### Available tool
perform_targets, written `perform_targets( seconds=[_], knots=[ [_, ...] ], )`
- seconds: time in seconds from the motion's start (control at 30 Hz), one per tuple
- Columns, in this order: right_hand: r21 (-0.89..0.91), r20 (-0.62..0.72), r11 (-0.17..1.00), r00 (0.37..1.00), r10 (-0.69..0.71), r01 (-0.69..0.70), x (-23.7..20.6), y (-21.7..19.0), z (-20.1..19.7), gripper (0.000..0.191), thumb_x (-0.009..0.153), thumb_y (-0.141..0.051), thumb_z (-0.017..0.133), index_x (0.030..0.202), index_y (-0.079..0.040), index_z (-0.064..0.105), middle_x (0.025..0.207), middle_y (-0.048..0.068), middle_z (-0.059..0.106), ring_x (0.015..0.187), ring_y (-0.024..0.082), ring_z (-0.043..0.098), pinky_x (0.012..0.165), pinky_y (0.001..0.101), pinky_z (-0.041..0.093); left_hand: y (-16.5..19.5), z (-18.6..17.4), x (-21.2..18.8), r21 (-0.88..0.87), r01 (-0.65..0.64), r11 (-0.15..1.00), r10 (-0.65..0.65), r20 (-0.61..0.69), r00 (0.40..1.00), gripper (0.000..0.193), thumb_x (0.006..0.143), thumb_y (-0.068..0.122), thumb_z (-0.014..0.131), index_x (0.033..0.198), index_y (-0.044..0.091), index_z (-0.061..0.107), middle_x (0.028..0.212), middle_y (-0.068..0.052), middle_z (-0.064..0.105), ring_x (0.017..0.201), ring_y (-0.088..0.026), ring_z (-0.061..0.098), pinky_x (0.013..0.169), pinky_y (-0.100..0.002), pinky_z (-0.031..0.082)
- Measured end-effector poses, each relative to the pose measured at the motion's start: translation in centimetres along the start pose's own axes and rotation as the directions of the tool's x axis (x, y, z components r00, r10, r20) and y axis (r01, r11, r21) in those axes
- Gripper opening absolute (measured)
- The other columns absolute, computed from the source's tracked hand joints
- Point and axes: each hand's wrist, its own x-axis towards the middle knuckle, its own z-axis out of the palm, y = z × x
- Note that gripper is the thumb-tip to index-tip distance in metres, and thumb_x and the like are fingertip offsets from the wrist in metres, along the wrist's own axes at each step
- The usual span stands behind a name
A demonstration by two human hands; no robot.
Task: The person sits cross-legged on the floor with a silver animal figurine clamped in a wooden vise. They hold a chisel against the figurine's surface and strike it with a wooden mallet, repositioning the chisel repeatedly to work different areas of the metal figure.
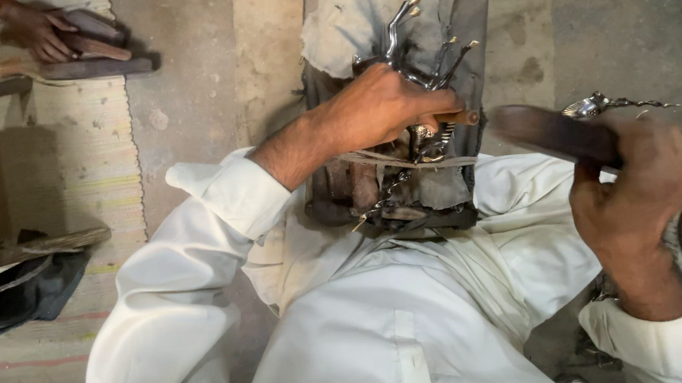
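Metalwork sits clamped in front of us: a shiny silver ornamental casting with curled prongs point(416, 65) is held at the near end of a worn, cloth-padded wooden block point(377, 10) that rests between our knees. Our left hand point(387, 110) is closed tight around the casting's lower part, pinning it down beside a short brown wooden peg point(458, 118). Our right hand point(635, 177), fist wrapped, grips a dark, blurred wooden mallet-like tool point(550, 131), raised just right of the casting and apart from it. The piece already looks bright, though how much shaping remains we cannot tell. Another person's hand point(37, 33) rests on wood at the far left corner.
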Motion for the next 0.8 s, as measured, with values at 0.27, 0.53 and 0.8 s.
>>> perform_targets(
  seconds=[0.27,0.53,0.8],
  knots=[
    [-0.039,0.014,0.999,1.000,-0.008,0.008,0.2,-0.2,-0.4,0.035,0.080,0.008,0.067,0.114,-0.001,0.062,0.100,0.014,0.060,0.089,0.037,0.059,0.077,0.0423,0.045,0.0,-0.2,-0.1,0.001,0.014,1.000,-0.014,0.017,1.000,0.046,0.079,-0.012,0.065,0.120,0.010,0.063,0.096,-0.004,0.080,0.087,-0.026,0.078,0.071,-0.039,0.061],
    [0.150,-0.051,0.983,0.992,0.112,-0.104,0.0,0.1,-0.2,0.035,0.092,0.004,0.069,0.126,-0.002,0.061,0.113,0.018,0.065,0.099,0.038,0.066,0.083,0.0425,0.051,-0.3,0.1,-0.3,-0.036,0.054,0.998,-0.053,0.020,0.998,0.053,0.074,-0.008,0.072,0.123,0.009,0.063,0.099,-0.004,0.080,0.085,-0.025,0.078,0.067,-0.036,0.061],
    [-0.021,0.310,0.987,0.937,0.160,-0.162,-0.6,1.8,0.6,0.034,0.091,-0.014,0.078,0.121,-0.005,0.065,0.093,0.015,0.067,0.080,0.036,0.066,0.077,0.0445,0.049,1.1,-0.2,-1.1,-0.187,0.334,0.924,-0.374,-0.258,0.891,0.043,0.098,0.009,0.080,0.136,0.012,0.060,0.096,-0.010,0.080,0.081,-0.026,0.076,0.075,-0.035,0.060]
  ],
)
